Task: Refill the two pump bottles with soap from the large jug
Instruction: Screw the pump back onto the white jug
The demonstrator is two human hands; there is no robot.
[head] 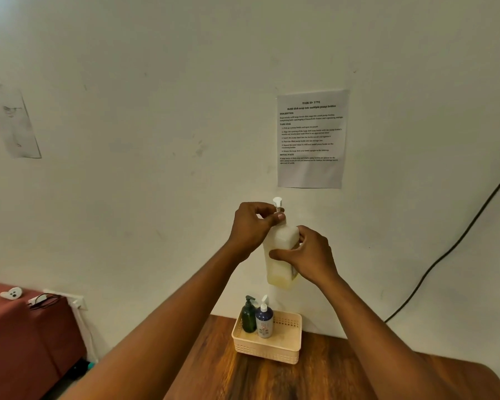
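Gripping the large jug mid-air above the desk with my right hand to steady it, I pinched its pump collar with my left hand (probably tightening it), the translucent jug holding only a little yellowish soap.

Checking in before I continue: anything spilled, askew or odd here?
No spill shows. The left hand and right hand hold the translucent bottle tilted in mid-air. The left wall paper hangs crooked.
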